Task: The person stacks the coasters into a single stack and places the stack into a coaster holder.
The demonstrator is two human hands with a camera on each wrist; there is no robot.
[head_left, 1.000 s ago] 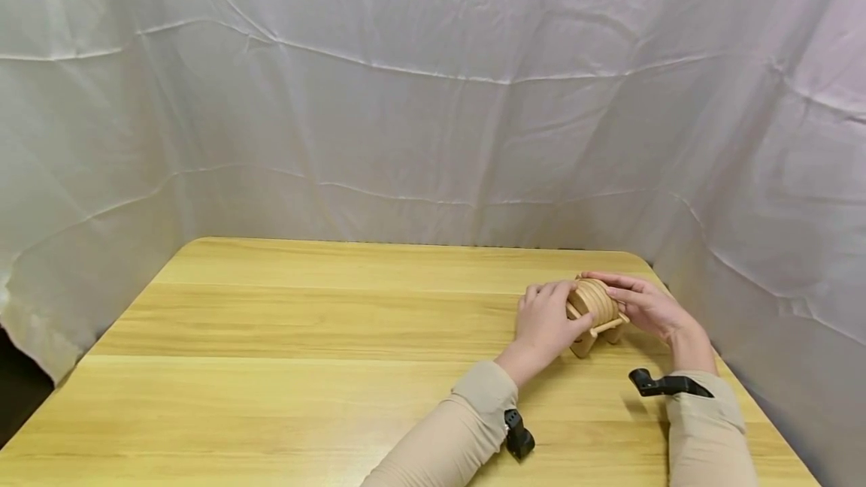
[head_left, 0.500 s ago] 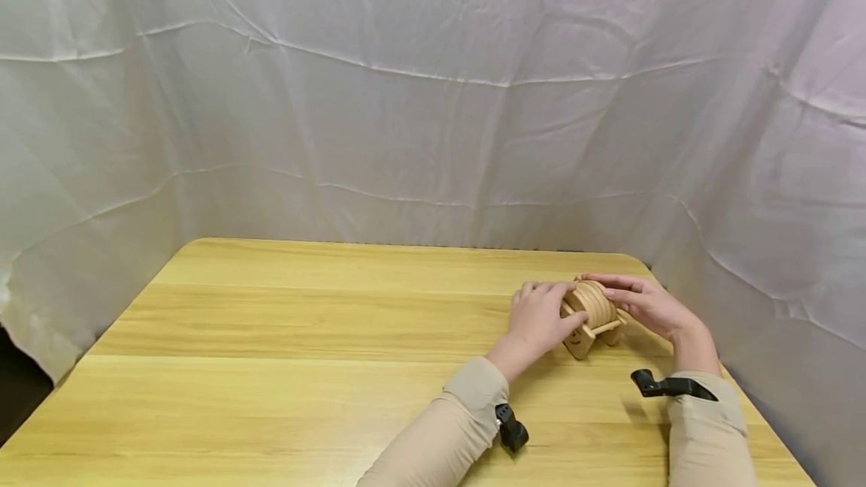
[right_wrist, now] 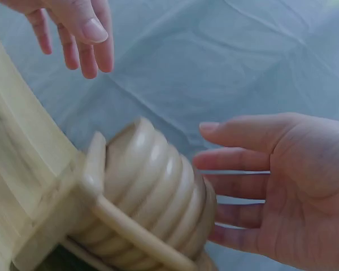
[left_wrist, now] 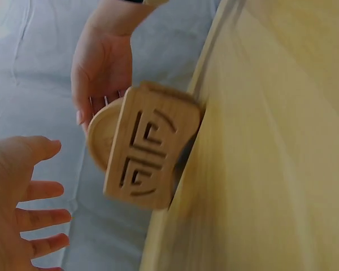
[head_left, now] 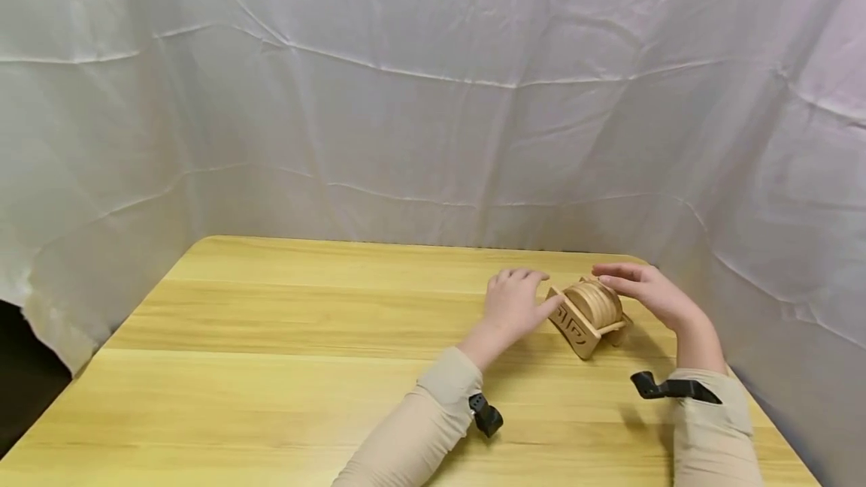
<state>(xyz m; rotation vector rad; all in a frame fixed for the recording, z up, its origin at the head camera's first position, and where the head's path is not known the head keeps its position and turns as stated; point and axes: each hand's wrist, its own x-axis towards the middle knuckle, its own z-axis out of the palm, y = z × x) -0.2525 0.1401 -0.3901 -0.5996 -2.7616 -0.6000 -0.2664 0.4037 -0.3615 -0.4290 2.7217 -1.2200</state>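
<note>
A wooden rack [head_left: 572, 328] with a carved end panel stands on the right part of the table, holding a row of several round wooden discs [head_left: 597, 302] that look like coasters. My left hand [head_left: 509, 308] is just left of the carved panel, its fingers spread; the left wrist view shows a gap between that hand [left_wrist: 22, 197] and the rack [left_wrist: 150, 152]. On the other side, my right hand [head_left: 652, 293] is beside the discs with fingers extended. In the right wrist view its fingertips are partly hidden behind the discs [right_wrist: 158, 189], so contact is unclear.
The wood-grain table [head_left: 304, 397] has its right edge close to the rack and my right forearm. Pale grey curtains [head_left: 406, 119] hang behind the table and along both sides. A black wrist camera [head_left: 485, 415] sits on my left sleeve, another [head_left: 673, 388] on my right.
My left hand has let go of the rack and drawn away to the left, uncovering the carved panel. My right hand has lifted and eased slightly off the discs. The rack stays nearly in place.
</note>
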